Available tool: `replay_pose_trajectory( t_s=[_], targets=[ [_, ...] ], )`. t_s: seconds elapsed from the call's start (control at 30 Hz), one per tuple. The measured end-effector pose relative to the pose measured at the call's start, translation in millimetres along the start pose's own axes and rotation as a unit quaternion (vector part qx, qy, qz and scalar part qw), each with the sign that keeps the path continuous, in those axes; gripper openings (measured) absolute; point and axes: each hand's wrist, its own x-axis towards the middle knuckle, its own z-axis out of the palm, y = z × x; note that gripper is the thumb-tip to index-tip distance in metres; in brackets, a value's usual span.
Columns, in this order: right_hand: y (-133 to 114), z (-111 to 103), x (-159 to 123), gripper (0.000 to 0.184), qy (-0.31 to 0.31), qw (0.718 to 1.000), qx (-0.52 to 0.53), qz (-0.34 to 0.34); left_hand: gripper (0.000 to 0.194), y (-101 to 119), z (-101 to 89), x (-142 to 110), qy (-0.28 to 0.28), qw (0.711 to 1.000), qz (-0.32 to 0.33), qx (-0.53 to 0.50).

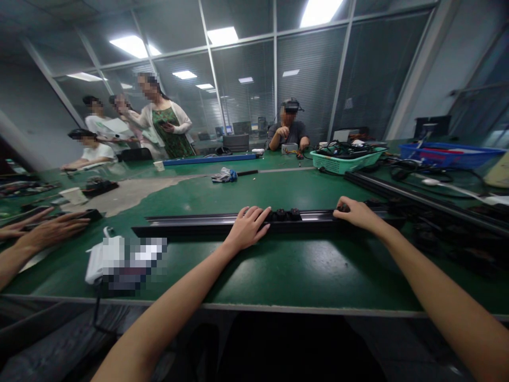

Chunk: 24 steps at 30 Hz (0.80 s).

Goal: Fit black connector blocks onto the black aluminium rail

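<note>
Our left hand (249, 228) lies across the black rail (199, 222) on the worktop (286, 276), fingers spread wide, while our right hand (354, 212) pinches a small dark piece (342, 208) at the rail. That slight grip could let the piece slip and roll; uneven pressure might slide the rail. We have bare worktop in front, up to the near edge; dark parts (427, 234) crowd our right, a white box (94, 262) our left.

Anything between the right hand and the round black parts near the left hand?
Nothing visible stands in between: from the right hand to the round black parts, only a bare stretch of the black rail shows.
</note>
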Motion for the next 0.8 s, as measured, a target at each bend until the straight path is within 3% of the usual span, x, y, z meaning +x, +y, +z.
replay_pose_trajectory(
  t_s=[0.8],
  targets=[
    [17,-11,1,0.023,0.008,0.999,-0.030,0.026,0.053,0,0.3,1,0.003,1.000,0.000,-0.008]
  ],
)
